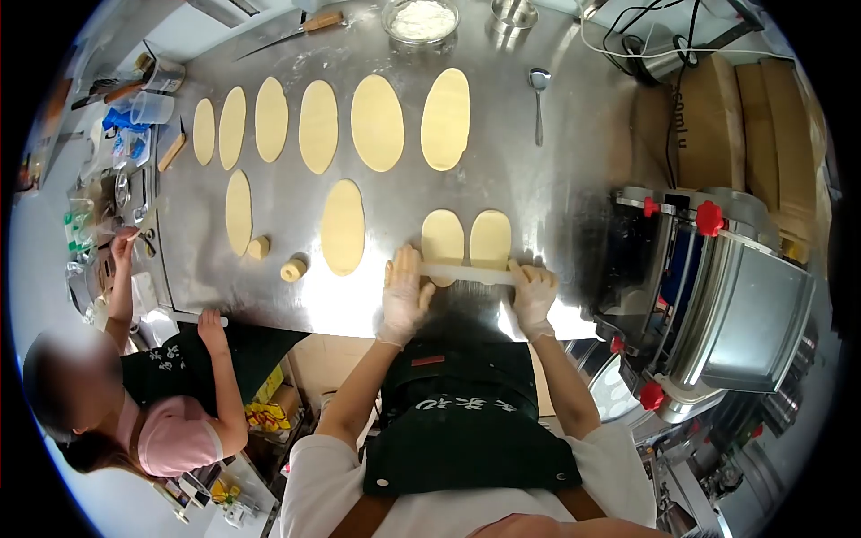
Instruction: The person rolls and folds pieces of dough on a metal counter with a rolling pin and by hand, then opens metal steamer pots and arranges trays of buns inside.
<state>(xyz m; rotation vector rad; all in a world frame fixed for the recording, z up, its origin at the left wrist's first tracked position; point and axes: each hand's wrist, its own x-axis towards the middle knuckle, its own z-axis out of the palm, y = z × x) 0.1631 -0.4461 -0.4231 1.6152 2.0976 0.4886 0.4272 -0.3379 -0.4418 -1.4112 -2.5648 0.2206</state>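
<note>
A pale rolling pin (pixel 468 273) lies level across the lower ends of two oval dough sheets, the left sheet (pixel 442 235) and the right sheet (pixel 490 235). Its left end is under my left hand (pixel 405 294), whose gloved fingers point forward over it. Around the other end, my right hand (pixel 535 296) has its gloved fingers bent. Left of my hands lies a longer dough oval (pixel 343 227). Two small dough pieces, one round (pixel 293 270) and one stubby (pixel 258 247), sit farther left near another thin oval (pixel 239 213).
Several flat dough ovals (pixel 378 123) form a row across the steel table (pixel 556 193). Behind them are a bowl of flour (pixel 421 20), a knife (pixel 309 25) and a metal cup (pixel 513 16). A spoon (pixel 539 103) lies right. A dough-rolling machine (pixel 744 305) stands right; a co-worker (pixel 179 421) is left.
</note>
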